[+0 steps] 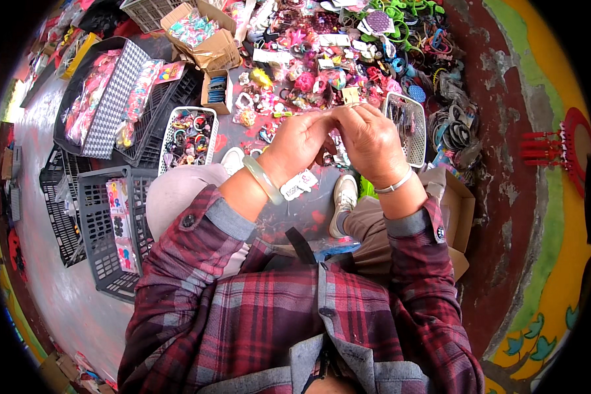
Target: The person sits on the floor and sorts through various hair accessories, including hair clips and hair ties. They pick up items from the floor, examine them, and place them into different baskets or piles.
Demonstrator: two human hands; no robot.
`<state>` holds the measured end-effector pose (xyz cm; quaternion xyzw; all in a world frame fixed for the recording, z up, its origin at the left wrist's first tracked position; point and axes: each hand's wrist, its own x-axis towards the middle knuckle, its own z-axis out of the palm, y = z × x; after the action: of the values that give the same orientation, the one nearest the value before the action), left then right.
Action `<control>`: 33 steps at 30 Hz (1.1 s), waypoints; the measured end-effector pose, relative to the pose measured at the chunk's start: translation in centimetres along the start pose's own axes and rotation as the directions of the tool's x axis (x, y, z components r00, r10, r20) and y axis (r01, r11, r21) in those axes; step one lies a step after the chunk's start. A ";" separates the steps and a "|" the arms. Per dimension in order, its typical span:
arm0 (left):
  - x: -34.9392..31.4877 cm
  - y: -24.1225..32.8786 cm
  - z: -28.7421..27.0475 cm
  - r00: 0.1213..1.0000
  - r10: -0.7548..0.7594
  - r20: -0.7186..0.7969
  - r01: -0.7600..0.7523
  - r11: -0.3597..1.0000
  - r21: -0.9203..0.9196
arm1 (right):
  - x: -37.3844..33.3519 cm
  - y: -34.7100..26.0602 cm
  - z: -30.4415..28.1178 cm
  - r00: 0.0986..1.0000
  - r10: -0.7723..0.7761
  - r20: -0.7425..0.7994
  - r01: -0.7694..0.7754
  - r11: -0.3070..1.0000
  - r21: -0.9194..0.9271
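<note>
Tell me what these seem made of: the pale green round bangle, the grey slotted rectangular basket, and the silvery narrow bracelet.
Pale green round bangle: smooth, glossy, cloudy look; perhaps stone, glass or plastic.
Grey slotted rectangular basket: probably moulded plastic, dullish, given its regular openings.
Silvery narrow bracelet: likely polished metal, given its bright shine.

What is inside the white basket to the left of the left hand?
The white basket holds a heap of small mixed pieces, including black, red and white ones. Whatever lies under the top layer is covered.
</note>
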<state>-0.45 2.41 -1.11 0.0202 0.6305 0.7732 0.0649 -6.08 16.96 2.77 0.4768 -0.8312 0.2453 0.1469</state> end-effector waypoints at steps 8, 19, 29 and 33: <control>0.0 0.7 -0.4 0.983 -0.183 0.008 0.182 0.975 -0.124 | 0.3 -0.9 -1.3 0.970 0.214 -0.119 -0.225 0.970 -0.087; 0.3 2.1 -1.2 0.948 -0.308 0.084 0.298 0.761 -0.576 | -1.6 4.5 -1.1 0.836 0.430 0.342 -0.538 0.516 0.667; 0.3 2.4 -1.8 0.963 -0.263 0.053 0.235 0.732 -0.640 | -1.2 4.1 -1.0 0.786 0.587 0.192 -0.418 0.276 0.865; 0.5 2.4 -2.6 0.973 -0.230 -0.014 0.172 0.765 -0.620 | -0.8 4.3 -2.3 0.730 0.649 0.213 -0.345 0.082 0.935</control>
<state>-1.44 -0.50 0.69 -0.1043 0.3452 0.9247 0.1222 -9.39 20.68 3.14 0.1136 -0.6028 0.7757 -0.1482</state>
